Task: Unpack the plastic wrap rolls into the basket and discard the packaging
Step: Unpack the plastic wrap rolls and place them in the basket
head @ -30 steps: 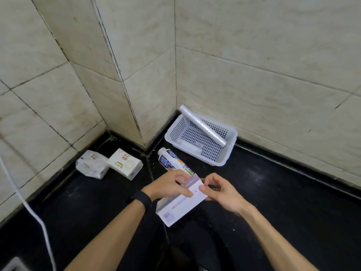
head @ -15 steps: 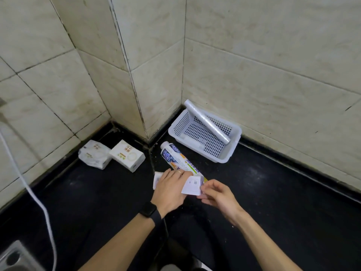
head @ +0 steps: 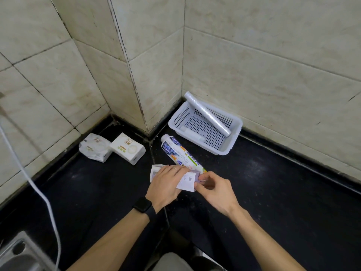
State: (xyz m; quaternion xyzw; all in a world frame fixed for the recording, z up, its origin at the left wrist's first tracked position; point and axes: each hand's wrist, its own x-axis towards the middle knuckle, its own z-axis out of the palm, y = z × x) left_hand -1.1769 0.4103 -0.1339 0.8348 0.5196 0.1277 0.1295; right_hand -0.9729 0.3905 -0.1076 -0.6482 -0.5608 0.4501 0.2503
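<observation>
Packaging box [head: 187, 181] is near centre, low over the bench [head: 273, 192], with both hands on it. Left hand [head: 166, 186]: grip wrapped over the box's left part. Right hand [head: 213, 189]: grip pinching the right end flap. One plastic wrap roll [head: 207, 114] lies slanted across the basket [head: 233, 141], far right by the wall. Judgement: box looks emptied, discard pending, no other rolls visible. Print: QR code and barcode on box; tube [head: 181, 153] lettering unreadable.

Toothpaste tube [head: 179, 151], white box [head: 128, 148], wrapped packet [head: 95, 147].
</observation>
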